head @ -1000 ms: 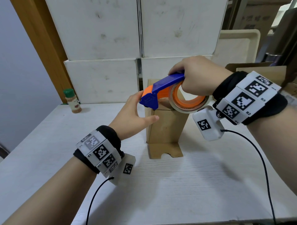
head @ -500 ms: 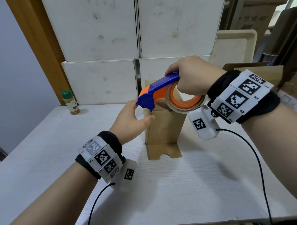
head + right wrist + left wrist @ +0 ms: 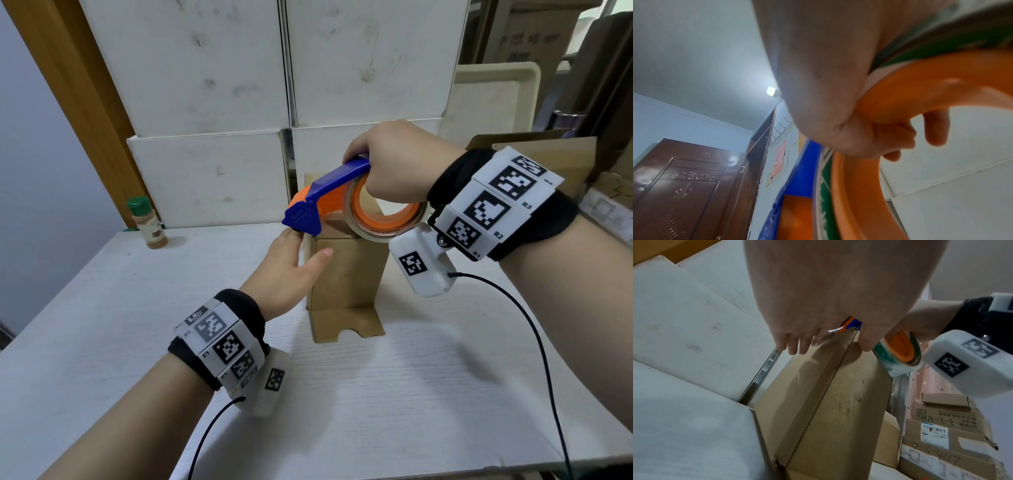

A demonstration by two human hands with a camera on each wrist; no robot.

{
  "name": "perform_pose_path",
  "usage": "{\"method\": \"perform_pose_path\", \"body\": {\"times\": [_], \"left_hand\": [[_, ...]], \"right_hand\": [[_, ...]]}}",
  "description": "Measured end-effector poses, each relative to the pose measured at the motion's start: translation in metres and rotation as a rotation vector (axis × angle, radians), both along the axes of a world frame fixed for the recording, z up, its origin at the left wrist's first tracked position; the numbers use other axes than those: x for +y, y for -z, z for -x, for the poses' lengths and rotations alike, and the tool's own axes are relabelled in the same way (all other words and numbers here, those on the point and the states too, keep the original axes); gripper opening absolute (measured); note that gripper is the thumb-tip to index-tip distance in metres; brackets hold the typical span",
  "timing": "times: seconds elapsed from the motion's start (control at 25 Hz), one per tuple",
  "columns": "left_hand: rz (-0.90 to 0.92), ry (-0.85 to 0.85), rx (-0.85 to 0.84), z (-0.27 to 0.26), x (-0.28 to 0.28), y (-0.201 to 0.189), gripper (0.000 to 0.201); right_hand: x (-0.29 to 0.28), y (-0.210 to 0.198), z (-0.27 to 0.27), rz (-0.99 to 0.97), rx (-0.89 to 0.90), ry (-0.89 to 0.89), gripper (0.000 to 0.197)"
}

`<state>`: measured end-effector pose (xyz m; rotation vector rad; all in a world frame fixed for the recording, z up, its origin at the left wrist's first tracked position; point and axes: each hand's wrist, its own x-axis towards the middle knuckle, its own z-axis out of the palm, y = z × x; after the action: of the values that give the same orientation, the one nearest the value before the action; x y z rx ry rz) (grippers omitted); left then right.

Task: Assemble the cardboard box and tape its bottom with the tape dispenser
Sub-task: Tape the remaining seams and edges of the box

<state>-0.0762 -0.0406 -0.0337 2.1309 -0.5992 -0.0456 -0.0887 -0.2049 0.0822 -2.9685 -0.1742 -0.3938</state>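
A small brown cardboard box (image 3: 346, 274) stands upright on the white table (image 3: 376, 394), one flap (image 3: 346, 323) lying flat toward me. My left hand (image 3: 291, 260) holds its upper left corner, thumb on the near face and fingers on the left face, as the left wrist view shows on the box (image 3: 828, 402). My right hand (image 3: 394, 164) grips the blue and orange tape dispenser (image 3: 318, 202) through its roll. The dispenser's blue nose sits at the box's top left edge, just above my left fingertips. In the right wrist view my fingers curl round the orange ring (image 3: 920, 89).
Stacked white boxes (image 3: 212, 178) stand right behind the cardboard box. A green-capped spice bottle (image 3: 147, 222) is at the back left. A beige tray (image 3: 496, 99) and brown cartons (image 3: 548, 150) fill the back right. Wrist cables (image 3: 534, 325) trail over the table.
The dispenser has slid left and a little down across the box top, its nose now at the left edge. My left fingers have risen to meet it.
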Motion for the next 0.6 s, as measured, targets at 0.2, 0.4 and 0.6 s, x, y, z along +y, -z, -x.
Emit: {"method": "perform_pose_path", "body": {"times": [0.2,0.4,0.6], "left_hand": [[0.126,-0.089,-0.057,-0.001,0.009,0.002,0.052],[0.070,-0.005,0.060,-0.018,0.012,-0.004,0.078],[0.203,0.202,0.234,-0.066,0.032,-0.024,0.079]], "right_hand": [[-0.001,0.000,-0.001,-0.001,-0.008,0.005,0.040],[0.000,-0.001,-0.002,-0.001,-0.016,0.006,0.040],[-0.004,-0.001,0.001,-0.027,-0.015,-0.005,0.041]]}}
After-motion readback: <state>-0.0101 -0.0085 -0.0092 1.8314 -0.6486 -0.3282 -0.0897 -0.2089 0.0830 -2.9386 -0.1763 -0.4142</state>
